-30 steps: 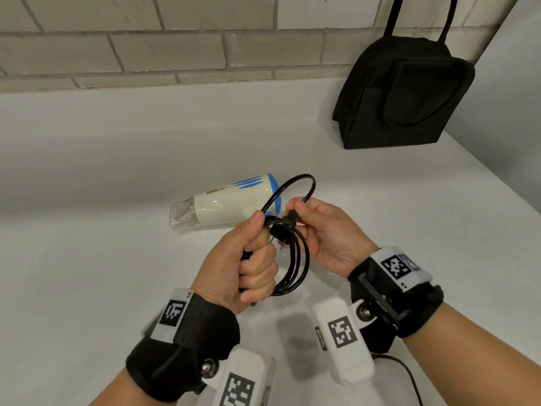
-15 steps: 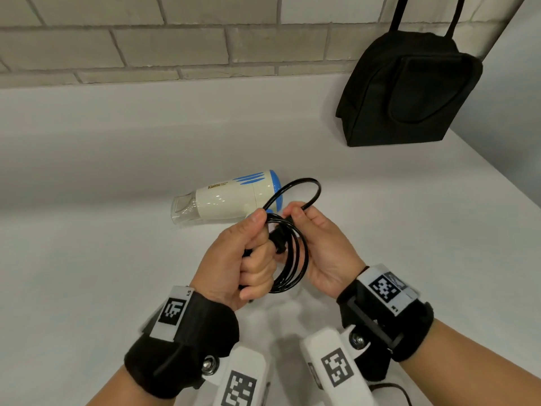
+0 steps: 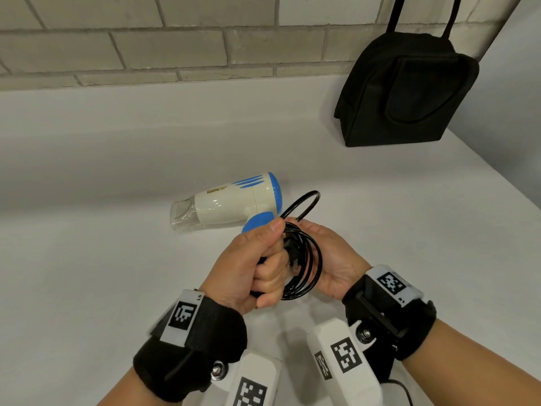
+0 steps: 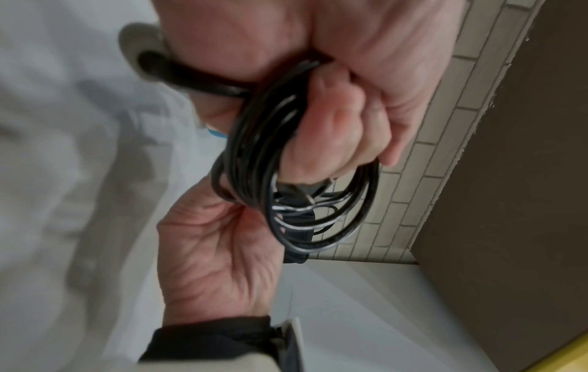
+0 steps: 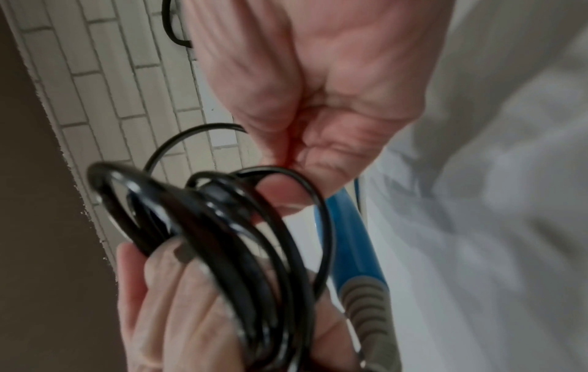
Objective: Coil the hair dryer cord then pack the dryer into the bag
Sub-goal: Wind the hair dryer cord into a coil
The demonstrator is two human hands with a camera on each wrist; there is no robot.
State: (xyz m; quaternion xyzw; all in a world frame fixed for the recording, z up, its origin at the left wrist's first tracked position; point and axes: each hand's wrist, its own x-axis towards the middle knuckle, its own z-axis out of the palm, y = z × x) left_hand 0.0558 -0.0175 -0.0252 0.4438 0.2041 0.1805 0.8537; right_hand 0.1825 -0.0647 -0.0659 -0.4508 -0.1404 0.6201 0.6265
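Observation:
The cream and blue hair dryer lies nozzle-left just beyond my hands, its blue handle running into my left fist. My left hand grips the black cord coil in several loops. My right hand sits right beside it and pinches the cord at the top of the coil, where one loose loop arches up. In the left wrist view my left hand wraps the coil, and the plug sits inside the loops. The right wrist view shows the handle behind the coil.
The black bag stands upright at the back right against the brick wall, its handles leaning on the wall. The white counter runs left and forward, and its right edge slants away past the bag.
My right hand has drawn in closer to the left fist, bringing the plug end against the coil. The left grip is unchanged.

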